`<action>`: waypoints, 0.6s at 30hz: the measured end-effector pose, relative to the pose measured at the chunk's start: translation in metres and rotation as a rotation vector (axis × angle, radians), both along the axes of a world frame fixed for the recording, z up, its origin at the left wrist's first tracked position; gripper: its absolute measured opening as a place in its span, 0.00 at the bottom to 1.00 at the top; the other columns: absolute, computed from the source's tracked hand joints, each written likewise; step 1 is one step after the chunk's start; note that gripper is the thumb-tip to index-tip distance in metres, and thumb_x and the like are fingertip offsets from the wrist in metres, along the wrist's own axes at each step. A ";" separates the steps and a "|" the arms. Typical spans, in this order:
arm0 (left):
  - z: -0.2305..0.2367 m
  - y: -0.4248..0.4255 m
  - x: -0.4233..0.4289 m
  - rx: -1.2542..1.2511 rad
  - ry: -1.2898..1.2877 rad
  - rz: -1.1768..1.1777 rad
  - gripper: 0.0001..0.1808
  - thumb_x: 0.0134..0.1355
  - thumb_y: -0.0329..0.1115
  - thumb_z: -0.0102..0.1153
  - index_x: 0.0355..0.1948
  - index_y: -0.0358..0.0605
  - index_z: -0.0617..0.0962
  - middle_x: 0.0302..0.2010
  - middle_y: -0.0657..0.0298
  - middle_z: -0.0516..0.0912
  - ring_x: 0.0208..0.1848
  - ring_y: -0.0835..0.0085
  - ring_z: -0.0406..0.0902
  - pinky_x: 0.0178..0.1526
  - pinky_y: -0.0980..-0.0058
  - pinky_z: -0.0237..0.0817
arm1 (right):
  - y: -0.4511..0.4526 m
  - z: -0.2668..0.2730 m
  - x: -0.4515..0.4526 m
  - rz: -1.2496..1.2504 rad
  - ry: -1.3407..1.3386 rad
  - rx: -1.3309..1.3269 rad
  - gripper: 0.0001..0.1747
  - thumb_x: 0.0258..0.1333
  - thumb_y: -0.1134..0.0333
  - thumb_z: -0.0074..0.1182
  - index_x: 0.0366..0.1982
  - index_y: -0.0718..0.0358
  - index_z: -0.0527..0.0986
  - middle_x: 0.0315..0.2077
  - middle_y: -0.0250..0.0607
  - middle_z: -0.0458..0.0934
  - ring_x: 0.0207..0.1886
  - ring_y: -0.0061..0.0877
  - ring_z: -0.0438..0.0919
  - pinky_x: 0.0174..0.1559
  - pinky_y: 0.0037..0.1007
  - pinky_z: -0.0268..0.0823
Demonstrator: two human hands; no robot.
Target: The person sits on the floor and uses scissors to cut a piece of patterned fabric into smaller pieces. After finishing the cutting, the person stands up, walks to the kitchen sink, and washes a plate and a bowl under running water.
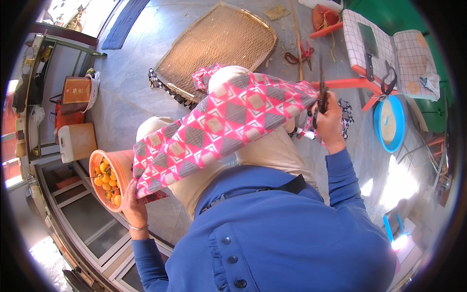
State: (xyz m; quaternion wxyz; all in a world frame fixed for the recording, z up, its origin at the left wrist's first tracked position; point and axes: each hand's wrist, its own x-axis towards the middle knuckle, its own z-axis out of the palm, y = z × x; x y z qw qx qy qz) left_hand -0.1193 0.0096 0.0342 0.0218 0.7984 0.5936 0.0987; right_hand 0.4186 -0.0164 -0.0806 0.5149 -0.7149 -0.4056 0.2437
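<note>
A strip of pink, grey and white geometric-patterned fabric [219,126] stretches slantwise across my knees. My left hand [135,206] grips its lower left end, beside an orange plastic bucket [127,160]. At the upper right end, my right hand [331,122] is closed around a pair of dark scissors [321,82] whose blades point away from me. The fabric's right corner reaches the scissors and fingers; whether the fingers also pinch it cannot be made out. More of the same fabric [204,76] shows behind my far knee.
A large woven tray [219,40] lies ahead on the floor. Red-handled scissors [307,53] lie by a long stick [296,33]. At right are a cleaver [367,42], a red bench [350,83] and a blue basin [400,127]. Orange fruits [105,177] fill the bucket; a jug [78,142] stands behind.
</note>
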 end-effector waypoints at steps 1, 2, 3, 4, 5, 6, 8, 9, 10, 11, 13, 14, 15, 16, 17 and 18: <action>-0.010 -0.002 -0.001 -0.019 0.014 -0.005 0.22 0.49 0.18 0.55 0.48 0.42 0.78 0.48 0.54 0.80 0.50 0.59 0.78 0.51 0.67 0.69 | -0.001 -0.009 -0.001 0.022 -0.038 -0.067 0.14 0.47 0.79 0.54 0.38 0.64 0.69 0.26 0.39 0.75 0.30 0.24 0.75 0.35 0.25 0.68; -0.022 -0.005 -0.003 -0.033 0.048 0.003 0.22 0.50 0.18 0.54 0.48 0.42 0.78 0.48 0.55 0.81 0.50 0.59 0.78 0.51 0.67 0.69 | -0.001 -0.021 -0.004 0.044 -0.075 -0.133 0.14 0.47 0.79 0.54 0.38 0.64 0.69 0.26 0.39 0.75 0.30 0.25 0.76 0.35 0.26 0.68; -0.035 -0.007 -0.005 -0.047 0.082 0.011 0.22 0.51 0.19 0.54 0.49 0.42 0.78 0.48 0.56 0.81 0.49 0.60 0.78 0.51 0.67 0.70 | -0.002 -0.034 -0.007 0.066 -0.112 -0.201 0.13 0.47 0.78 0.54 0.38 0.64 0.69 0.26 0.40 0.75 0.30 0.26 0.76 0.35 0.26 0.68; -0.044 -0.006 -0.003 -0.106 0.125 0.011 0.22 0.52 0.20 0.52 0.51 0.43 0.77 0.51 0.56 0.79 0.52 0.61 0.77 0.53 0.66 0.68 | -0.004 -0.045 -0.010 0.084 -0.162 -0.201 0.13 0.47 0.75 0.56 0.38 0.65 0.70 0.27 0.43 0.77 0.31 0.31 0.78 0.36 0.29 0.70; -0.048 -0.004 0.000 -0.185 0.224 -0.049 0.26 0.53 0.18 0.48 0.56 0.42 0.73 0.56 0.52 0.75 0.56 0.59 0.73 0.57 0.65 0.65 | -0.005 -0.053 -0.009 0.077 -0.175 -0.221 0.14 0.47 0.74 0.57 0.38 0.65 0.70 0.28 0.44 0.78 0.32 0.33 0.79 0.37 0.30 0.70; -0.048 -0.005 -0.002 -0.255 0.300 -0.052 0.29 0.52 0.17 0.45 0.57 0.40 0.71 0.58 0.51 0.72 0.58 0.57 0.71 0.59 0.65 0.63 | -0.007 -0.060 -0.010 0.071 -0.179 -0.244 0.14 0.47 0.73 0.57 0.38 0.65 0.70 0.28 0.44 0.78 0.33 0.35 0.79 0.37 0.31 0.70; -0.041 -0.003 -0.005 -0.329 0.315 -0.001 0.31 0.50 0.15 0.43 0.59 0.38 0.68 0.60 0.48 0.70 0.60 0.54 0.68 0.61 0.63 0.60 | -0.009 -0.068 -0.006 0.044 -0.111 -0.259 0.15 0.47 0.71 0.59 0.38 0.65 0.70 0.29 0.47 0.79 0.35 0.39 0.80 0.37 0.33 0.71; -0.029 -0.001 -0.004 -0.335 0.256 0.055 0.32 0.49 0.15 0.42 0.59 0.37 0.67 0.60 0.48 0.69 0.61 0.53 0.67 0.62 0.62 0.59 | -0.005 -0.069 -0.004 0.031 -0.130 -0.248 0.15 0.47 0.71 0.59 0.38 0.65 0.70 0.29 0.47 0.79 0.35 0.39 0.80 0.37 0.33 0.71; -0.019 0.003 -0.002 -0.342 0.196 0.106 0.33 0.48 0.14 0.42 0.59 0.37 0.67 0.60 0.47 0.69 0.61 0.52 0.67 0.62 0.62 0.58 | -0.001 -0.067 0.001 0.014 -0.151 -0.241 0.15 0.47 0.71 0.59 0.38 0.65 0.70 0.29 0.48 0.79 0.35 0.39 0.80 0.37 0.33 0.71; -0.015 0.009 -0.004 -0.240 0.096 0.070 0.31 0.48 0.15 0.44 0.58 0.36 0.68 0.59 0.47 0.70 0.62 0.52 0.66 0.63 0.61 0.57 | 0.005 -0.067 0.006 -0.002 -0.170 -0.235 0.15 0.47 0.71 0.59 0.38 0.65 0.70 0.29 0.48 0.79 0.35 0.40 0.80 0.37 0.33 0.71; 0.007 0.025 0.037 -0.127 -0.007 0.049 0.29 0.50 0.17 0.48 0.58 0.36 0.68 0.59 0.47 0.70 0.62 0.52 0.66 0.63 0.62 0.56 | 0.021 -0.068 0.016 0.000 -0.154 -0.231 0.15 0.47 0.70 0.59 0.37 0.66 0.71 0.29 0.48 0.79 0.36 0.39 0.80 0.38 0.34 0.70; 0.012 0.031 0.059 -0.147 -0.039 0.022 0.28 0.52 0.18 0.49 0.58 0.36 0.69 0.59 0.48 0.70 0.62 0.52 0.65 0.64 0.63 0.56 | 0.030 -0.066 0.019 0.004 -0.143 -0.230 0.15 0.47 0.70 0.59 0.37 0.66 0.71 0.30 0.48 0.79 0.36 0.39 0.80 0.39 0.34 0.70; 0.013 0.037 0.081 -0.164 -0.074 -0.009 0.27 0.54 0.19 0.49 0.57 0.36 0.69 0.59 0.48 0.70 0.62 0.52 0.65 0.64 0.63 0.55 | 0.040 -0.066 0.021 0.005 -0.135 -0.227 0.14 0.48 0.69 0.58 0.37 0.66 0.71 0.30 0.48 0.79 0.36 0.39 0.80 0.39 0.34 0.70; 0.014 0.045 0.100 -0.179 -0.101 -0.037 0.26 0.55 0.21 0.50 0.57 0.36 0.69 0.59 0.48 0.70 0.63 0.52 0.65 0.64 0.63 0.55 | 0.051 -0.065 0.023 0.044 -0.108 -0.184 0.14 0.48 0.69 0.58 0.37 0.66 0.71 0.31 0.48 0.79 0.37 0.39 0.80 0.40 0.34 0.70; 0.012 0.054 0.113 -0.119 -0.046 -0.152 0.24 0.58 0.25 0.51 0.57 0.37 0.69 0.59 0.50 0.71 0.63 0.53 0.64 0.66 0.61 0.52 | 0.061 -0.064 0.023 0.083 -0.078 -0.142 0.14 0.48 0.69 0.58 0.37 0.65 0.71 0.32 0.47 0.79 0.38 0.38 0.80 0.40 0.33 0.70; 0.008 0.064 0.117 -0.073 0.050 -0.194 0.24 0.58 0.28 0.52 0.58 0.37 0.69 0.58 0.50 0.71 0.63 0.54 0.64 0.66 0.59 0.50 | 0.072 -0.066 0.023 0.120 -0.046 -0.101 0.14 0.48 0.69 0.58 0.38 0.65 0.71 0.32 0.47 0.79 0.38 0.38 0.80 0.41 0.33 0.69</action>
